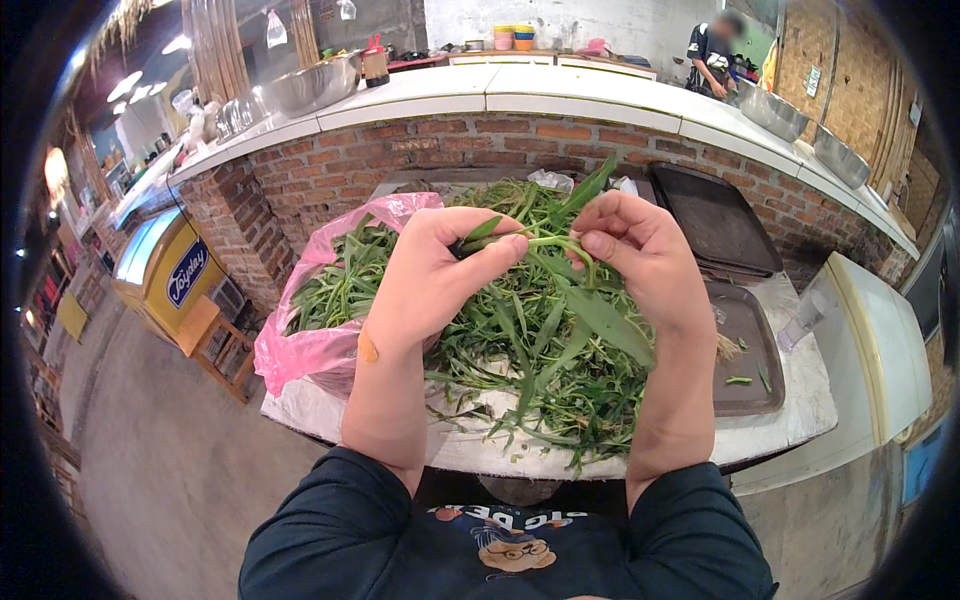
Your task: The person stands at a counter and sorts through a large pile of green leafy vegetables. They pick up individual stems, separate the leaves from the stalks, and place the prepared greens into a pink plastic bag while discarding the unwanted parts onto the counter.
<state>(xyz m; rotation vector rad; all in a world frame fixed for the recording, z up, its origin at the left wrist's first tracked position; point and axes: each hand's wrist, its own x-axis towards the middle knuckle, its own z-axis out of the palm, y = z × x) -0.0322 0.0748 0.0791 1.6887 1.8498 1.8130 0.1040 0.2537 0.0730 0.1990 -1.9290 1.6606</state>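
Note:
Both my hands are raised over a heap of leafy greens, which look like water spinach, on a white-topped table. My left hand pinches green stems between thumb and forefinger. Something dark shows in the crook of that thumb, too hidden to name. My right hand grips the same stems at their other side, its fingers curled and touching them. Long leaves hang down from between the hands. To the left, a pink plastic bag lies open with more greens in it.
Right of the heap lie a brown tray with plant scraps, a dark tray and a clear cup. A brick counter stands behind, bearing steel bowls. A person stands beyond it. A wooden stool is at left.

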